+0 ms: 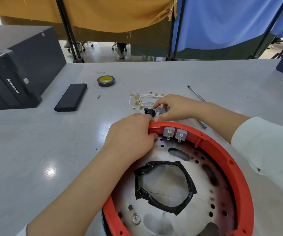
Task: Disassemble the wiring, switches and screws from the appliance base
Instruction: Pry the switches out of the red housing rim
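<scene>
The round appliance base (236, 169) has a red rim and a scorched metal plate with black tape around its centre hole. My left hand (130, 135) grips the rim at its far left. Two grey switches (175, 134) with brass terminals sit inside the rim's far wall. Just beyond the rim, my right hand (173, 106) pinches a third grey switch (162, 110) next to a black socket part (149, 111). White wires with brass connectors (143, 99) lie loose on the table behind.
A screwdriver (197, 96) lies on the grey table behind my right forearm. Black tape roll (106, 80), a flat black case (71, 97), a small screw (98, 96) and a black computer tower (9, 74) sit to the left. Curtains hang beyond the table.
</scene>
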`<move>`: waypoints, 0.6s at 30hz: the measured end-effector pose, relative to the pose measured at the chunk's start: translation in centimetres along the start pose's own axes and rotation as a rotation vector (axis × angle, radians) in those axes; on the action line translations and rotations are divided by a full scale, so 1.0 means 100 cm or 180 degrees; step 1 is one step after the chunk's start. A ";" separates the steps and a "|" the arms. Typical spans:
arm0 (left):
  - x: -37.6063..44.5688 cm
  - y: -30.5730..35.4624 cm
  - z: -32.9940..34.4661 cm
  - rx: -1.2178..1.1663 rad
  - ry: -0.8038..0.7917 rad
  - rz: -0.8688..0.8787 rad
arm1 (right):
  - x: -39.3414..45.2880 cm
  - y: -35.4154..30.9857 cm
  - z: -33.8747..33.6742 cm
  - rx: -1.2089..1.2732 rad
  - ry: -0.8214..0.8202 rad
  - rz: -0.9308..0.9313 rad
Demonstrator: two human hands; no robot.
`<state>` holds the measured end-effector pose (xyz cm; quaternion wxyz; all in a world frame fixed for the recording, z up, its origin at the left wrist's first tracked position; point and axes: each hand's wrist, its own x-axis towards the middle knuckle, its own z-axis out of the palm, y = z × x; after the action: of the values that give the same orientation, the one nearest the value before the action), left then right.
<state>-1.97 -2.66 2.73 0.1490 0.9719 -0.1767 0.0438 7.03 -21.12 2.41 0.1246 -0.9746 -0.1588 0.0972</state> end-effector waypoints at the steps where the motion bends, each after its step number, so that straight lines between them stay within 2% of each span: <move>1: 0.000 0.000 0.000 -0.0003 -0.0002 -0.0003 | 0.002 -0.002 0.000 0.0027 -0.0013 -0.0030; 7: -0.001 0.001 0.000 0.0011 -0.0023 0.0001 | 0.009 -0.017 0.002 0.0214 -0.0091 -0.0127; 18: -0.001 0.002 -0.003 -0.0044 -0.0052 -0.0070 | 0.003 -0.008 0.000 0.0007 -0.0078 -0.0083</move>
<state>-2.16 -2.68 3.05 0.1548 0.9731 -0.1675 0.0330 7.12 -20.28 2.54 0.1249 -0.9710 -0.1729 0.1076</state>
